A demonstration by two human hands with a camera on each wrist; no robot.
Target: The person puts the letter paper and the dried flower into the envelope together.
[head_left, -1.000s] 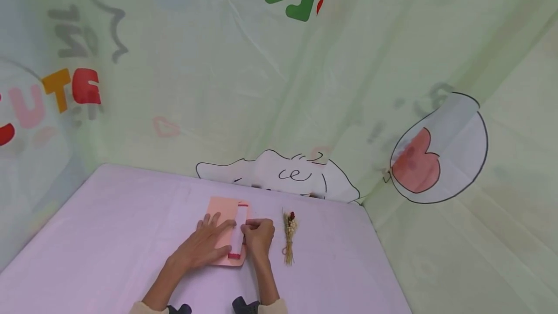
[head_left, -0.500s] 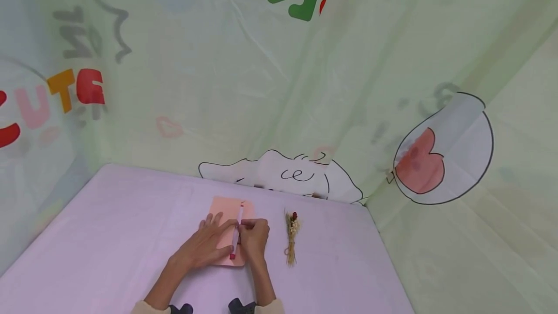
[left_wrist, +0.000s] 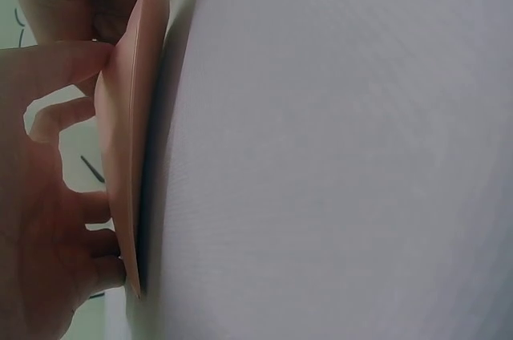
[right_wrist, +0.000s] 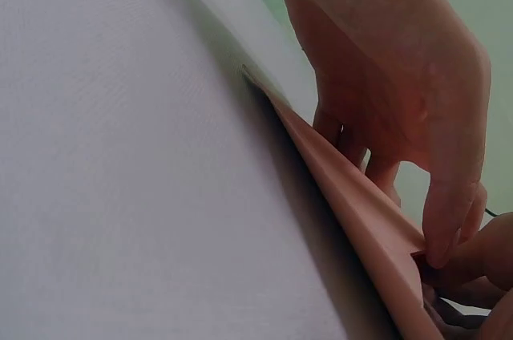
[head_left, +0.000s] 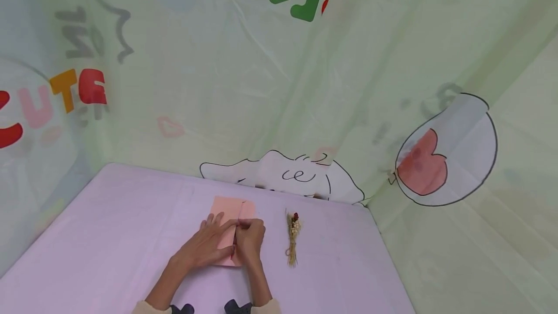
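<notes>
A pink envelope (head_left: 224, 203) lies on the table, its flap (head_left: 249, 209) spread toward the right. My left hand (head_left: 202, 245) rests on it with fingers spread, the thumb and index finger by the opening's edge. At that opening, my right hand (head_left: 250, 240) has curled fingers and pinches the edge of a pale card with red ends. Only a sliver of the card (head_left: 232, 257) shows; the rest is hidden by the envelope and fingers. In the right wrist view, the left thumb touches the envelope's edge (right_wrist: 377, 220) beside the right fingertips.
A small bunch of dried flowers (head_left: 292, 239) with a red bloom lies right of the envelope. The table (head_left: 131, 227) has a pale lilac cover. Printed curtains (head_left: 196, 86) hang along its back and sides.
The card has slid leftward into the envelope, from a wide strip to a sliver. My right hand has moved left with it, while the left hand stays on the envelope.
</notes>
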